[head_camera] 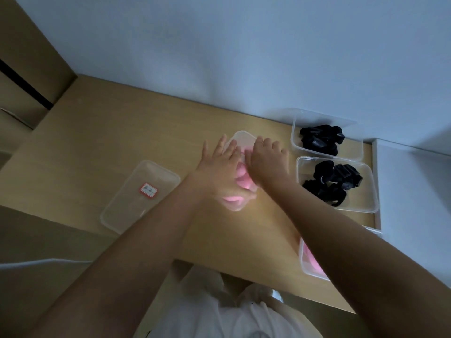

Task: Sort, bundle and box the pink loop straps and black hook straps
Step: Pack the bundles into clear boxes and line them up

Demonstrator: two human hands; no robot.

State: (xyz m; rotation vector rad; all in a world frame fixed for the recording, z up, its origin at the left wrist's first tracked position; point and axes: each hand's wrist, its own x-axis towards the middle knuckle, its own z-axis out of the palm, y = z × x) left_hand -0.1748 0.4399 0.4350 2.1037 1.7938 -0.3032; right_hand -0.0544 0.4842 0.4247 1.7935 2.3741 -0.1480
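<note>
— So, where are the pink loop straps [240, 181] right now?
— Piled in the centre tub [244, 136], clear plastic, mid-table. Both hands are on top of it, so only part of the pile shows between and below the wrists.
— Hand states?
— Left hand [217, 167]: fingers straight and spread, lying flat over the tub's left rim and the straps, gripping nothing. Right hand [267, 162]: knuckles up, fingers bent down into the tub. Fingertips are hidden, so I cannot tell whether it grips straps or just presses.
— Black ones?
— Black hook straps [322, 140] sit in the far tub [296, 128] against the wall. A second black batch [332, 181] is in the near tub [366, 201], just in front of the first. Both are to the right of the hands, apart from them.
— Any labels or text?
— One sticker [148, 190], white with a red border, on the clear lid [127, 211] lying flat left of the centre tub. It has handwriting on it, too blurred to read. No brand marks legible anywhere.
— Anything else on the table [109, 132]?
— A fourth tub [307, 267] at the near right edge, mostly behind the right forearm, with pink material [311, 261] inside.
</note>
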